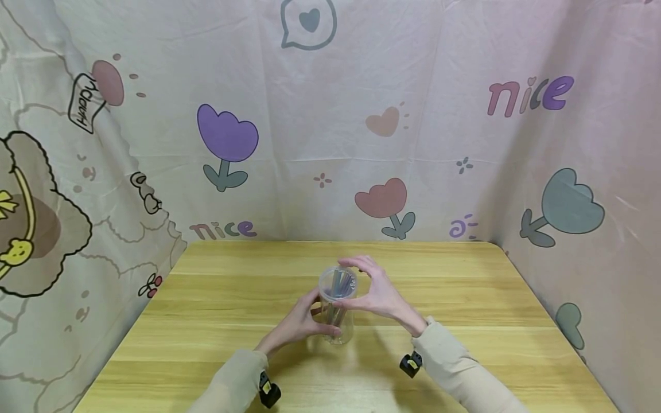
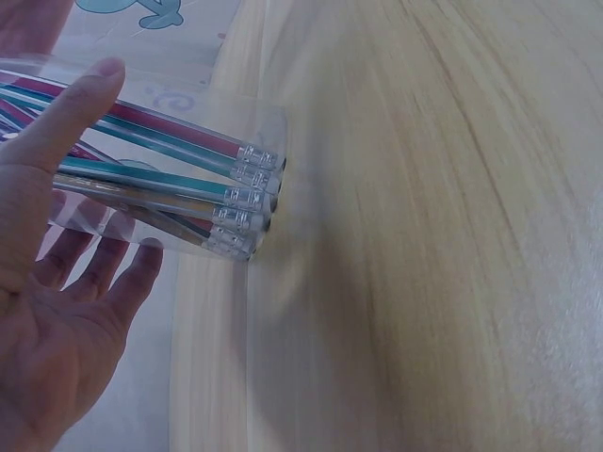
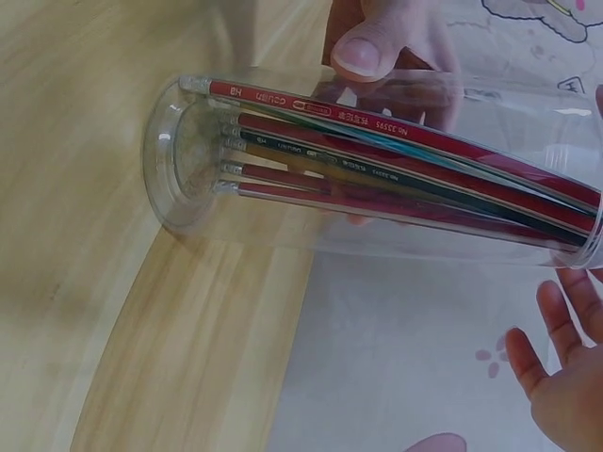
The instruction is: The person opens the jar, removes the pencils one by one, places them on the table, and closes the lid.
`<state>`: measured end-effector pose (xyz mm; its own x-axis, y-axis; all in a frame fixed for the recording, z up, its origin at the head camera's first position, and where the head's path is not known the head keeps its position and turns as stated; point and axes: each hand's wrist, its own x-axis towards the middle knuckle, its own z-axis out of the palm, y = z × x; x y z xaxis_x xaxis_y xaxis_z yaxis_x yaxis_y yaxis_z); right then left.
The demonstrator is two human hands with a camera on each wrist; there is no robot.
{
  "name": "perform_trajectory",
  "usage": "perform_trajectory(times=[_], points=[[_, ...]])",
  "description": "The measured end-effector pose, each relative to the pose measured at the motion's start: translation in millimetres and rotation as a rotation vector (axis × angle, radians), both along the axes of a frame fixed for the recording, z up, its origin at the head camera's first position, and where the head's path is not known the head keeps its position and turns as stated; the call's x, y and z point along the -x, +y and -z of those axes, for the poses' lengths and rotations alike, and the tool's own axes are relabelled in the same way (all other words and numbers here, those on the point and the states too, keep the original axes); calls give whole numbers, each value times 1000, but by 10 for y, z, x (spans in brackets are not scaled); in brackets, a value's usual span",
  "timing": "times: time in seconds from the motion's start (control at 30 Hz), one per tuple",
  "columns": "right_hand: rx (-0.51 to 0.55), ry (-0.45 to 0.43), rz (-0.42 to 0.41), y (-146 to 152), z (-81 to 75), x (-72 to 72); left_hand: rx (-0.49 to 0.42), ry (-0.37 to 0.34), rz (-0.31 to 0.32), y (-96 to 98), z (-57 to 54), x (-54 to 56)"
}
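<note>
- Printed fabric backdrop (image 1: 320, 126) behind and to the sides, wood-grain table (image 1: 232, 287) below
- Clear jar (image 1: 347, 328) is mid-table between both hands, long axis roughly upright; can't tell if its base touches the wood
- Pencils (image 3: 377, 169) inside, leaning, eraser ends down at the base, red and dark green barrels showing
- Left hand (image 1: 300, 322) grips the jar's side wall, thumb on the near side, fingers round the far side
- Right hand (image 1: 381, 293) holds the lid (image 1: 330, 275) across its rim, thumb near side, index finger far side; remaining fingers off the jar
- Key relation: right hand is at the top end of the axis, left lower on the wall, so the right is nearer the lid and the left backs the body
</note>
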<state>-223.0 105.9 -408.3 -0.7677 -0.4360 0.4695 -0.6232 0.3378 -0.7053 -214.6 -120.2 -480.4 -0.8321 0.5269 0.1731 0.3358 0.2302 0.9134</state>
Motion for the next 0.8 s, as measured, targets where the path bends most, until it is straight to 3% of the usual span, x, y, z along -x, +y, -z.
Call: perform_trajectory(times=[0.8], points=[[-37, -16, -121, 100, -65, 44, -6, -4, 8, -8, 5, 6]])
